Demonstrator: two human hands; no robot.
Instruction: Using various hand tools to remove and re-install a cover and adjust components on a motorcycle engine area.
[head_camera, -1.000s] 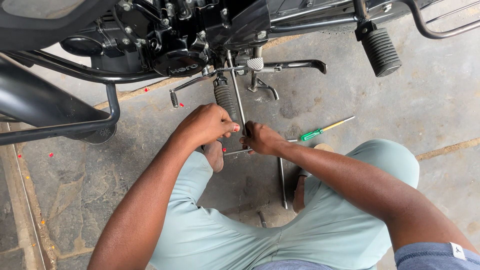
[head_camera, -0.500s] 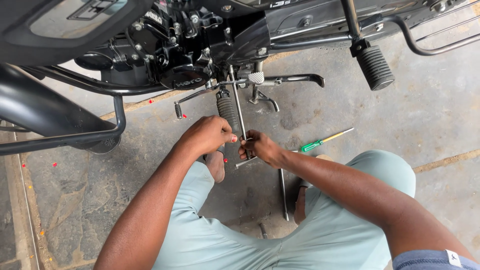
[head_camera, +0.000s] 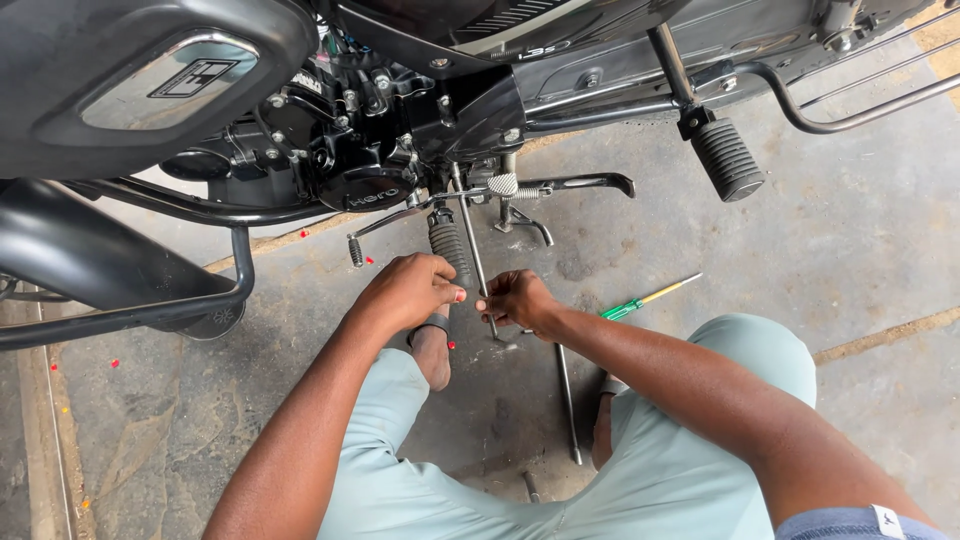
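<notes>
Under the motorcycle (head_camera: 400, 120), low over the concrete floor (head_camera: 850, 250), both hands meet at a thin metal rod (head_camera: 472, 250) that slants down from the engine area to the ground. The left hand (head_camera: 405, 292) is curled, its fingertips pressed together right at the rod, just beside the ribbed rubber footpeg (head_camera: 450, 250); whether it pinches something small there I cannot tell. The right hand (head_camera: 515, 298) is closed around the lower part of the rod, thumb and fingers gripping it just above its tip, which touches the floor. The two hands are almost touching.

A green-handled screwdriver (head_camera: 640, 300) lies on the floor to the right of the right hand, near the knee. A second, longer rod (head_camera: 568, 400) lies flat between the person's legs. The rear footpeg (head_camera: 727, 158) hangs well apart, up to the right. The person squats in pale green trousers, one sandalled foot (head_camera: 432, 345) under the left hand.
</notes>
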